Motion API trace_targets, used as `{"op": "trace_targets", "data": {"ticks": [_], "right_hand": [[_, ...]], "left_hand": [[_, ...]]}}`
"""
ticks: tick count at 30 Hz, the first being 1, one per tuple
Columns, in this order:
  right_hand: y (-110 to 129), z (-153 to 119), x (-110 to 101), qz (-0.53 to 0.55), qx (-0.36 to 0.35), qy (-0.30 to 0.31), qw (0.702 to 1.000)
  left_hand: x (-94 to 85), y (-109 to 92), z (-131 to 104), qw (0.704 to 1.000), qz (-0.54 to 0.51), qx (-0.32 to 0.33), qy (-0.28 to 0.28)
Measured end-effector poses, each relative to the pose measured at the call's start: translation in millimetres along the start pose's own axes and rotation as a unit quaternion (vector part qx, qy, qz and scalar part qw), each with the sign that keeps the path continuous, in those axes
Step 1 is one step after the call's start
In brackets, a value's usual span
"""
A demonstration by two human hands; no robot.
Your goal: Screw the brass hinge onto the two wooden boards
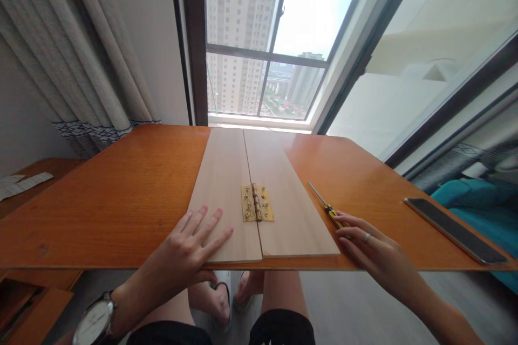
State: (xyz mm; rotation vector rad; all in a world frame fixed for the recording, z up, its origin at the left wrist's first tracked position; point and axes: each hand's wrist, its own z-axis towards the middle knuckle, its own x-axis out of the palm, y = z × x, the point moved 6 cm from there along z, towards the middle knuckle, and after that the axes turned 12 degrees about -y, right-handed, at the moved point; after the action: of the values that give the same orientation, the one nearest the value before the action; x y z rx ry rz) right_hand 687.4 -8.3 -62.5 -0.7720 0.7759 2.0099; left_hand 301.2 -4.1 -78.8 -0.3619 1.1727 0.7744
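Note:
Two pale wooden boards lie side by side on the table, the left board (222, 172) and the right board (275, 167), with a narrow seam between them. A brass hinge (257, 203) spans that seam, its knuckle along the gap, and screw heads show on both leaves. My left hand (190, 245) rests with fingers spread on the near part of the left board. To the right of the boards, my right hand (374, 245) has its fingers around the black-and-yellow handle of a screwdriver (329, 210). The screwdriver lies low over the table, its shaft pointing away and to the left.
The orange-brown wooden table (133, 194) ends at a straight near edge above my legs. A dark phone (455, 229) lies at the far right. Beyond the table is a window (267, 54), with a grey curtain (93, 54) at left.

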Motion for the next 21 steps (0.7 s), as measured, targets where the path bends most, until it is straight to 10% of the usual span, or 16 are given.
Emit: {"op": "trace_targets", "data": {"ticks": [7, 21], "right_hand": [[4.8, -4.2, -5.6, -0.032, -0.045, -0.027, 0.998], [39.8, 25.3, 38.1, 0.002, 0.026, 0.21, 0.977]], "left_hand": [[-7.4, 12.0, -7.8, 0.998, -0.047, 0.013, -0.035], [-5.9, 20.8, -13.0, 0.988, -0.13, 0.01, -0.086]]}}
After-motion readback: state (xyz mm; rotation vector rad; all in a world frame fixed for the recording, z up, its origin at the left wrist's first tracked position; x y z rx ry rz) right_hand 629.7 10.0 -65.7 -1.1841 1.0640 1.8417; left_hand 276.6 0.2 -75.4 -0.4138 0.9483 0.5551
